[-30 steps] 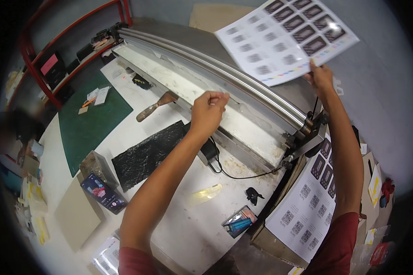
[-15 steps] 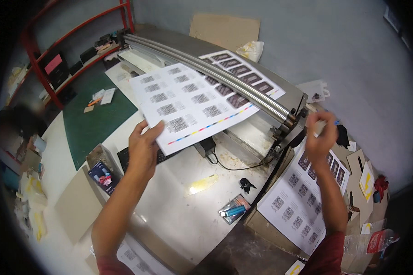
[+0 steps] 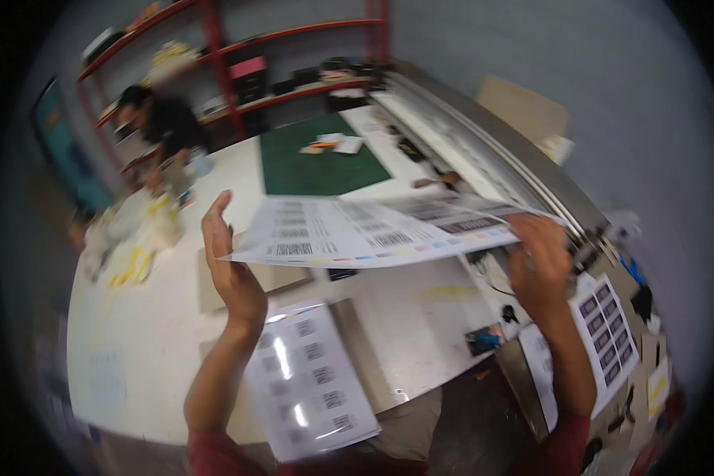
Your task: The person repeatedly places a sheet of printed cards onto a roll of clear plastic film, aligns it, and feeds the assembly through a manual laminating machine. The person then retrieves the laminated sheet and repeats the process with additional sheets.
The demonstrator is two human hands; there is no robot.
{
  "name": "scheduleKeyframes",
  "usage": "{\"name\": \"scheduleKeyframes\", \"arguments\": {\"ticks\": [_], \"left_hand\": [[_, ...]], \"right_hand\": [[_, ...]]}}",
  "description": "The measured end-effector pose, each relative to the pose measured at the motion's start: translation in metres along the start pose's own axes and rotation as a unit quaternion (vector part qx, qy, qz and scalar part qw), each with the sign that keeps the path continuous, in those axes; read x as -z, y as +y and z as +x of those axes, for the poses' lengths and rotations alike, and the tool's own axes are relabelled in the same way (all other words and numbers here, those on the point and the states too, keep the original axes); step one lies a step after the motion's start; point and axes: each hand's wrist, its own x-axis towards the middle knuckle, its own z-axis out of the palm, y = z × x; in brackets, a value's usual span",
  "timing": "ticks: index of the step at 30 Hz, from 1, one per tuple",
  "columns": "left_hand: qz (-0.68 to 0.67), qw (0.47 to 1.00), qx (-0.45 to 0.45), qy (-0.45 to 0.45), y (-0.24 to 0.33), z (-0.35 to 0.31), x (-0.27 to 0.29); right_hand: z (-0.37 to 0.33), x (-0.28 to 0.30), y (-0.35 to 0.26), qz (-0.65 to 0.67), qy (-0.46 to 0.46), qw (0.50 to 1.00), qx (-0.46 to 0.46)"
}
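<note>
A large printed sheet with rows of square codes, dark panels and a coloured strip along its near edge spans the space between my two hands. At its left corner my left hand grips it, fingers pointing up. My right hand is closed round the right end, blurred by motion. The sheet is raised above the table and bows slightly. Below it, close to me, lies a stack of glossy sheets with similar codes. Beyond the sheet runs a long machine with metal rollers.
A green cutting mat with small papers lies on the white table. At right, more printed sheets rest on a side surface. Another person works at the far left, before red shelves. A cardboard panel leans against the wall.
The sheet has come out of the rollers and moved toward me. My right hand, earlier raised off the sheet, now holds its right end. The view has turned left.
</note>
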Motion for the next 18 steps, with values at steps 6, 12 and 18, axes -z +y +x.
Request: {"name": "scheduleKeyframes", "arguments": {"ticks": [6, 12, 18], "left_hand": [[-0.091, 0.994, -0.032, -0.047, 0.068, -0.035, 0.13], [0.101, 0.982, 0.158, 0.027, 0.081, -0.068, 0.238], [0.161, 0.904, 0.396, 0.01, -0.028, -0.119, 0.326]], "right_hand": [[0.08, 0.068, -0.091, 0.165, -0.087, 0.982, -0.018], [0.124, -0.048, -0.139, 0.369, -0.277, 0.886, -0.046], [0.003, -0.216, -0.214, 0.354, -0.452, 0.818, -0.021]]}}
